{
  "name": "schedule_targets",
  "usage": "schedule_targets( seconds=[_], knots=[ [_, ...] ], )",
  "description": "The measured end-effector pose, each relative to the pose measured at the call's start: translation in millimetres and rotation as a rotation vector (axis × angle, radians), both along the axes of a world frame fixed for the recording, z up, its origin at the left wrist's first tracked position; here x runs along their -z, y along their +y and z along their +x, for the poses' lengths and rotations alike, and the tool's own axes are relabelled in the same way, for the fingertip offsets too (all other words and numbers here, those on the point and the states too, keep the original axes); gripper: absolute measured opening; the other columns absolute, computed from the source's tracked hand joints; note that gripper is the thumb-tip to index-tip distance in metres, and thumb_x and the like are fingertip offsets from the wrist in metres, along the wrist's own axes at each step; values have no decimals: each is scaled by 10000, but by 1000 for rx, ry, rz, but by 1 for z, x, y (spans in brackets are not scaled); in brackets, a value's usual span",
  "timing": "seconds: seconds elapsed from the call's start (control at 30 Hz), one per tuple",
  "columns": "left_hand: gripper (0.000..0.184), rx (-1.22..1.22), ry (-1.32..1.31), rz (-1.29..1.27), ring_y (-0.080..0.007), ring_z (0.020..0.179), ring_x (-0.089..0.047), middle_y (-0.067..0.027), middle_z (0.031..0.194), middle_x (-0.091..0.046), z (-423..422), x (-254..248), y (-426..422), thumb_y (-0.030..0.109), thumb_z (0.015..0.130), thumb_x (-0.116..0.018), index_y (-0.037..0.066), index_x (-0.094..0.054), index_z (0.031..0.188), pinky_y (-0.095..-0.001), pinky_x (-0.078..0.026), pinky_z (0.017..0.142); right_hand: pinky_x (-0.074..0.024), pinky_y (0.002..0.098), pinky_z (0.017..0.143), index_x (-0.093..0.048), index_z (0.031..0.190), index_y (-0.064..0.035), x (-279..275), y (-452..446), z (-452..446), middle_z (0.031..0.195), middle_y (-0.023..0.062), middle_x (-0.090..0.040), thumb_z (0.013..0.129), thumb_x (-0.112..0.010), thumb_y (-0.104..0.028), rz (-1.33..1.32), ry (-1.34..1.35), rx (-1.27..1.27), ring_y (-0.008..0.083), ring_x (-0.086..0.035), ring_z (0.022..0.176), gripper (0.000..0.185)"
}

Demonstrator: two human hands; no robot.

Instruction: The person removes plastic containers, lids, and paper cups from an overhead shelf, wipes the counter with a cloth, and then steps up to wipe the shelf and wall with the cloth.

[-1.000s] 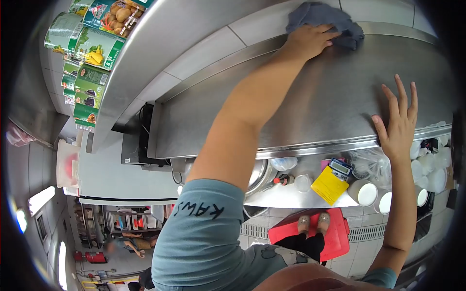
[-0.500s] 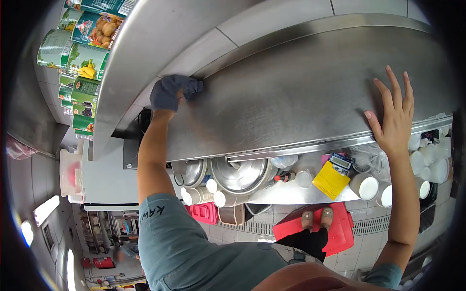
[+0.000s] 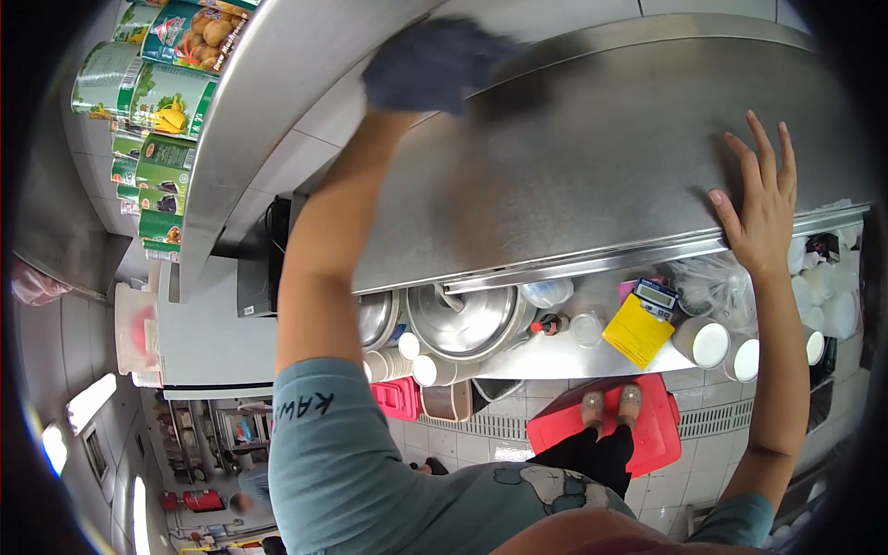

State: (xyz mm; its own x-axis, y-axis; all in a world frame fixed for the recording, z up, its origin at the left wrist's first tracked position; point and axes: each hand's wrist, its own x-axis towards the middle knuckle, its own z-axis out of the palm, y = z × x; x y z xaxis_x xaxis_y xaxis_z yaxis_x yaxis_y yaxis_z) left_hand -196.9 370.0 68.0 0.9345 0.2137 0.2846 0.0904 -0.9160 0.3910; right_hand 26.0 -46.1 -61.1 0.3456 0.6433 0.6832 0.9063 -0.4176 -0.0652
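Observation:
A dark blue-grey cloth [image 3: 427,67] covers my left hand [image 3: 393,113] at the back left of a stainless-steel surface [image 3: 592,157], by its raised rear edge and the tiled wall. Motion smears the cloth, and it hides my fingers. On the right, my right hand [image 3: 764,208] rests with fingers spread on the steel by the front edge, holding nothing.
Cans [image 3: 171,97] line a steel shelf [image 3: 268,83] at upper left. Below the surface sit a lidded metal pot [image 3: 467,319], paper cups [image 3: 700,342], a yellow pad [image 3: 638,331] and a calculator [image 3: 656,293]. My feet stand on a red lid [image 3: 647,435]. Another person [image 3: 252,487] shows at lower left.
My left hand has swept the cloth right and toward the back along the steel's rear edge. My right hand stays spread on the surface. The view has shifted slightly.

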Motion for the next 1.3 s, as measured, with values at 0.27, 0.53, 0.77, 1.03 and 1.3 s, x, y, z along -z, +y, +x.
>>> schedule_targets(
  seconds=[0.27, 0.53, 0.77, 1.03, 1.3],
  knots=[
    [294, 303, -198, -837, -318, 1132, -582, -168, 1173, -643, -98, 23, 117, 169, 939, -538, 67, -643, 1194, -463, -482, 944, -239, 572, 1206, -613, 1352, -121, -2, 1, -3, 1607, 75, -400, 910, -601, -547, 1, 13, 12, 393, -218, 1536, 615],
    [479, -692, 720, 936, -294, 1423, -433, -102, 1494, -520, -58, 11, 17, 144, 976, -492, 150, -513, 1455, -401, -364, 1177, -245, 569, 1201, -614, 1344, -119, 1, 1, -1, 1604, 69, -404, 892, -614, -565, 29, 1, 1, 390, -217, 1535, 634],
    [326, -352, 99, 1392, -284, 1278, -561, -112, 1304, -652, -59, 32, 55, 185, 967, -515, 162, -684, 1244, -413, -397, 1130, -245, 573, 1202, -616, 1337, -116, 0, -1, -1, 1600, 71, -405, 879, -622, -592, 46, 22, -17, 391, -232, 1529, 661],
    [487, -137, -63, 1161, -314, 1050, -675, -139, 1336, -648, -96, 14, 62, 72, 908, -520, 208, -631, 1362, -447, -535, 919, -256, 577, 1196, -622, 1330, -113, 0, -3, 0, 1598, 71, -407, 870, -625, -606, 72, 33, -13, 391, -239, 1525, 674],
    [669, -521, 470, 871, -397, 879, -719, -125, 1520, -507, -77, 50, 32, 67, 923, -488, 252, -399, 1560, -499, -585, 810, -265, 567, 1192, -628, 1322, -106, 2, -2, 0, 1601, 64, -406, 867, -616, -623, 80, 14, -14, 395, -235, 1523, 689]
  ],
)
